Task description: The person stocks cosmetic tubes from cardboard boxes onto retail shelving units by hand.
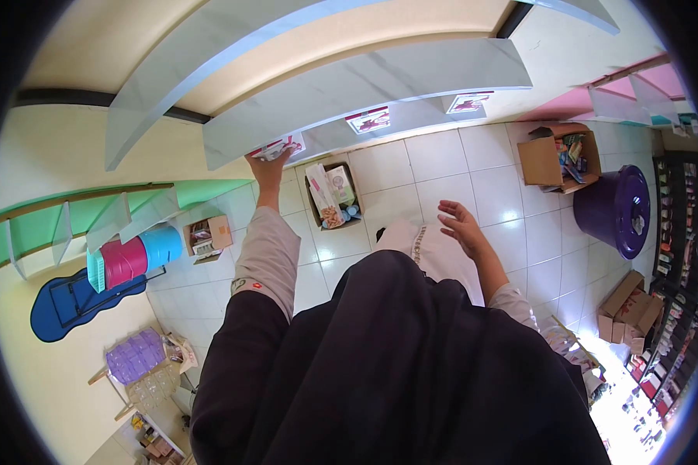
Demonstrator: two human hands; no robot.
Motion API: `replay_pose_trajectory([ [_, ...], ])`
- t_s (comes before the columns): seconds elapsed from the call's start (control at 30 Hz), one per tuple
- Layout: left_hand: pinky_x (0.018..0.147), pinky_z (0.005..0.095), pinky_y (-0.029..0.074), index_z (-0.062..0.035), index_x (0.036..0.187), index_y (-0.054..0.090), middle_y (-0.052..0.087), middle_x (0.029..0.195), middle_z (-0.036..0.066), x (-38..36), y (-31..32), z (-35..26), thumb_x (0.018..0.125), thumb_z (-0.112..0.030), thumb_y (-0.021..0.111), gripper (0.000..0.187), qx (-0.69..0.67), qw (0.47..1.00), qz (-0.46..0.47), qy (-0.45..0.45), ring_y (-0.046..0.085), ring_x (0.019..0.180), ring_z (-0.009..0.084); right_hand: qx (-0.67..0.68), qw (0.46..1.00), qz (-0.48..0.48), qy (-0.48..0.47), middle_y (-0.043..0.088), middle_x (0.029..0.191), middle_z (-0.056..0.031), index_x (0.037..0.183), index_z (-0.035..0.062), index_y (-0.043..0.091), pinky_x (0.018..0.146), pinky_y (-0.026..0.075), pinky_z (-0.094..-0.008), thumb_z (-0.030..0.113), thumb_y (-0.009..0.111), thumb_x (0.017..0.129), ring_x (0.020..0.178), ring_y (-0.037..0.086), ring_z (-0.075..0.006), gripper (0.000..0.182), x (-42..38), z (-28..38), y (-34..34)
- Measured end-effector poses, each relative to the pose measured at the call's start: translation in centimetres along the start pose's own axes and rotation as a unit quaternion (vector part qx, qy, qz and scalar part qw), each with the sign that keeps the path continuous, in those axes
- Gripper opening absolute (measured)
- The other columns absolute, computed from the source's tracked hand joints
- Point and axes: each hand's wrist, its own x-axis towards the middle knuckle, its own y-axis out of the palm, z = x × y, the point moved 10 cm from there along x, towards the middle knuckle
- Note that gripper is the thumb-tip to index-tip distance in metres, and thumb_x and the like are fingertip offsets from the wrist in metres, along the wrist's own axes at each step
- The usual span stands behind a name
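My left hand (269,172) reaches up to the left end of a grey marbled shelf (380,81). Its fingers close around a red-and-white package (290,145) at the lower shelf level, partly hidden by the hand. Farther right on that level are two similar red-and-white packages, one near the middle (368,120) and one toward the right end (468,102). Held low in front of my body, my right hand (461,225) is empty, with its fingers apart.
Below the shelf, a cardboard box (316,214) holds packaged goods. More boxes stand at the left (220,231) and right (537,161), the latter beside a purple lidded bin (609,209). Pink and blue containers (124,262) are at the left wall; a stocked rack (682,232) stands far right.
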Motion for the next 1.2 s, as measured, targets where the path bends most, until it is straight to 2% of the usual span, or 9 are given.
replay_pose_trajectory([
  [0.13,0.085,0.0323,0.047,-0.0008,0.111,0.044,0.053,0.108,0.012,0.8,0.5,-0.4,0.052,-0.005,0.085,0.072,-0.008,0.992,0.097,-0.085,0.054,0.098,0.0224,0.021,1.000,-0.008,0.000,0.045,0.128,-0.0064,0.123,0.0118,0.046,0.090,0.040,-0.0345,0.018,0.064,0.082,0.113,0.045,-0.0165,0.044,0.1,0.4,-0.3],
  [0.23,0.084,0.0324,0.048,-0.0018,0.110,0.048,0.057,0.105,0.011,1.1,-0.8,-0.7,0.057,-0.001,0.081,0.062,0.037,0.996,0.068,-0.048,0.058,0.094,0.0209,0.018,1.000,-0.008,0.005,0.045,0.128,-0.0064,0.123,0.0117,0.046,0.090,0.039,-0.0348,0.018,0.064,0.082,0.113,0.045,-0.0164,0.045,0.1,0.1,0.3],
  [0.43,0.088,0.0361,0.042,-0.0011,0.113,0.046,0.049,0.111,0.014,1.2,-2.7,0.3,0.053,-0.011,0.085,0.072,0.079,0.996,0.026,-0.023,0.050,0.102,0.0256,0.005,1.000,-0.001,0.022,0.045,0.129,-0.0066,0.123,0.0109,0.046,0.090,0.039,-0.0350,0.019,0.065,0.081,0.114,0.044,-0.0167,0.046,0.1,-0.9,1.3],
  [0.73,0.085,0.0324,0.046,0.0003,0.111,0.046,0.053,0.107,0.013,1.2,-3.2,0.6,0.055,-0.007,0.084,0.068,0.130,0.991,-0.026,0.017,0.055,0.096,0.0213,0.003,1.000,0.008,0.003,0.044,0.129,-0.0080,0.123,0.0100,0.045,0.090,0.040,-0.0349,0.019,0.065,0.081,0.113,0.045,-0.0173,0.047,0.5,0.4,1.6],
  [0.83,0.092,0.0376,0.038,-0.0002,0.124,0.036,0.040,0.118,0.017,1.1,-3.0,1.6,0.054,-0.016,0.085,0.087,0.116,0.993,0.005,-0.020,0.042,0.109,0.0296,0.007,1.000,0.009,0.006,0.044,0.129,-0.0082,0.123,0.0101,0.045,0.090,0.040,-0.0354,0.018,0.065,0.081,0.113,0.045,-0.0173,0.047,0.3,0.5,1.6],
  [1.0,0.084,0.0341,0.043,0.0011,0.125,0.024,0.038,0.115,0.016,-6.1,-3.3,2.8,0.053,-0.017,0.088,0.097,0.039,0.982,-0.165,-0.085,0.046,0.099,0.0249,0.033,0.999,-0.002,0.015,0.043,0.129,-0.0077,0.123,0.0103,0.045,0.090,0.040,-0.0363,0.017,0.064,0.081,0.113,0.045,-0.0172,0.046,-0.1,-0.1,0.5],
  [1.03,0.080,0.0326,0.043,0.0008,0.123,0.027,0.039,0.109,0.014,-7.9,-1.7,2.6,0.055,-0.019,0.088,0.094,0.177,0.967,-0.152,-0.103,0.046,0.091,0.0229,0.038,0.999,-0.004,0.016,0.043,0.129,-0.0075,0.123,0.0105,0.045,0.090,0.040,-0.0364,0.017,0.064,0.081,0.113,0.045,-0.0172,0.046,-0.1,-0.3,0.2],
  [1.1,0.084,0.0360,0.042,-0.0035,0.127,0.028,0.043,0.113,0.012,-10.1,5.9,1.0,0.058,-0.020,0.085,0.090,0.042,0.984,0.044,-0.167,0.044,0.100,0.0236,0.049,0.999,-0.009,0.018,0.043,0.129,-0.0073,0.123,0.0108,0.045,0.090,0.040,-0.0366,0.017,0.064,0.081,0.113,0.045,-0.0172,0.046,-0.2,-0.7,-0.3],
  [1.2,0.091,0.0394,0.040,-0.0038,0.132,0.024,0.041,0.124,0.012,-8.1,12.7,-3.4,0.059,-0.015,0.084,0.095,0.016,0.986,0.144,-0.083,0.043,0.111,0.0257,0.047,0.999,-0.012,0.009,0.044,0.128,-0.0070,0.122,0.0111,0.046,0.089,0.040,-0.0369,0.016,0.064,0.082,0.112,0.045,-0.0170,0.045,-0.6,-0.3,-0.6],
])
